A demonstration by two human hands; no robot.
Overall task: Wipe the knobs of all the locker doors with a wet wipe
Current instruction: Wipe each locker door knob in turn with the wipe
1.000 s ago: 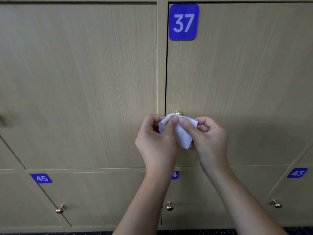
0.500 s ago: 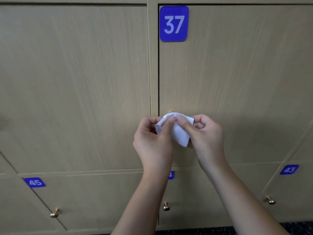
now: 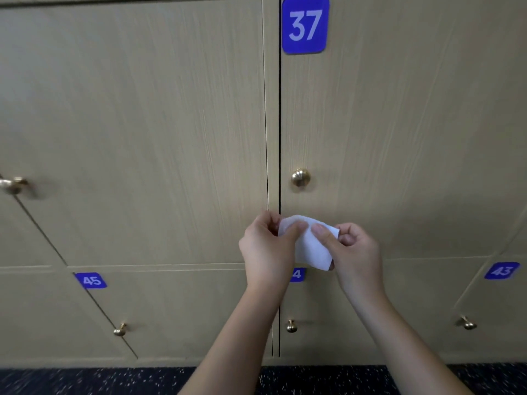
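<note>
A white wet wipe [image 3: 309, 246] is pinched between my left hand [image 3: 266, 249] and my right hand [image 3: 355, 252], both held in front of the locker wall. The round brass knob of door 37 [image 3: 300, 177] is bare and sits a little above the wipe, apart from it. More brass knobs show on the lower row: under label 45 [image 3: 120, 329], on the middle door [image 3: 291, 326] and under label 43 [image 3: 467, 323]. Another knob [image 3: 12, 185] appears blurred at the left edge.
Beige wood-grain locker doors fill the view, with blue number labels 37 [image 3: 304, 24], 45 [image 3: 90, 280] and 43 [image 3: 502, 270]. A dark speckled floor [image 3: 85, 380] runs along the bottom below the lockers.
Both hands with the wipe have dropped below the knob of door 37, which they covered before and which is now uncovered. The left-edge knob has come into view.
</note>
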